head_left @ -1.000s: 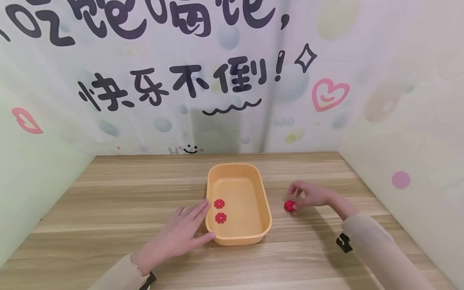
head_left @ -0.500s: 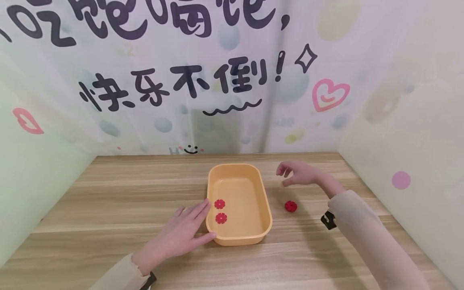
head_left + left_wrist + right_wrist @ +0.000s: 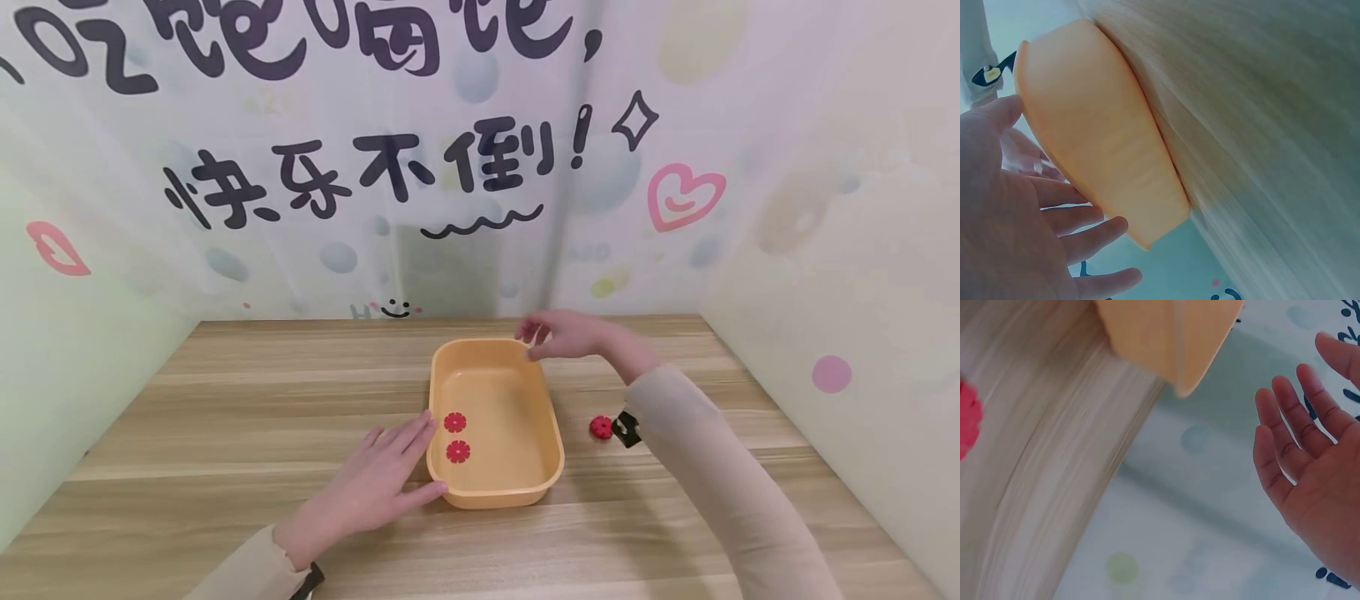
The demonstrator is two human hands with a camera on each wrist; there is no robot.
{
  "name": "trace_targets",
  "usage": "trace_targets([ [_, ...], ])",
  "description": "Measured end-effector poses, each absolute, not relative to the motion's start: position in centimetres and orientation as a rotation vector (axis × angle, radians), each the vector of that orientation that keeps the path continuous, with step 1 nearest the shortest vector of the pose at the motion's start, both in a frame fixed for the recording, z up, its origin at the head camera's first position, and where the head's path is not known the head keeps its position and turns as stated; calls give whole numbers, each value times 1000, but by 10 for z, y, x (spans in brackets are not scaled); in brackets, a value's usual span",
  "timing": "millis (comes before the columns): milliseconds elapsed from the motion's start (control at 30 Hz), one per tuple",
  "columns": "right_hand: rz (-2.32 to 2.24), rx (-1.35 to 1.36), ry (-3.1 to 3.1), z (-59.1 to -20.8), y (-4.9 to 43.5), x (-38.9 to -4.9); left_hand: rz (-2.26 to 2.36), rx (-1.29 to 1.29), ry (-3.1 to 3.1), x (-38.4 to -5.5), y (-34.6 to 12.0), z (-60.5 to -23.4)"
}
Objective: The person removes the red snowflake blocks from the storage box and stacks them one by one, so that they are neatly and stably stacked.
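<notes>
An orange plastic tray [image 3: 495, 498] stands on the wooden table. Two flat red snowflake building discs [image 3: 455, 422] lie in its left part. My left hand [image 3: 375, 487] has its fingers and thumb spread along the tray's left rim; in the left wrist view the fingertips [image 3: 1113, 228] lie against the tray wall [image 3: 1097, 125]. Above the tray's far right corner hovers my right hand [image 3: 566, 335], fingers loosely bent. The right wrist view shows its palm [image 3: 1335, 481] with nothing held. More red discs [image 3: 600, 427], seemingly stacked, lie right of the tray beside my right wrist strap.
The wooden table [image 3: 300, 367] meets a printed cloth wall [image 3: 315, 258] at the back. Light side walls [image 3: 840, 275] bound it left and right. My right forearm [image 3: 720, 458] reaches across the table's right side.
My right hand has lifted off the red discs on the right and moved left and away to the tray's far right corner. Those discs stay on the table. My left hand has not moved.
</notes>
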State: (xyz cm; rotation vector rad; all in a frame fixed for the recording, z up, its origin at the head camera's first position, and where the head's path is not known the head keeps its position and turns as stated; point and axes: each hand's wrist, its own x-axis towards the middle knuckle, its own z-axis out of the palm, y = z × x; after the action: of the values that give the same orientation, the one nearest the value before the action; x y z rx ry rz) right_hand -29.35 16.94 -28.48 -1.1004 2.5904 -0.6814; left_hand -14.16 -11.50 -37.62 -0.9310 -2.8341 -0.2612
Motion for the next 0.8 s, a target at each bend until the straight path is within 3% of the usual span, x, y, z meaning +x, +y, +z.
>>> trace_targets([
  [367, -612, -1162, 2585, -297, 116, -293, -299, -890, -2909, -141, -114, -375],
  [800, -657, -1030, 2479, -325, 82, -295, -320, -870, -2908, -144, -115, -376],
])
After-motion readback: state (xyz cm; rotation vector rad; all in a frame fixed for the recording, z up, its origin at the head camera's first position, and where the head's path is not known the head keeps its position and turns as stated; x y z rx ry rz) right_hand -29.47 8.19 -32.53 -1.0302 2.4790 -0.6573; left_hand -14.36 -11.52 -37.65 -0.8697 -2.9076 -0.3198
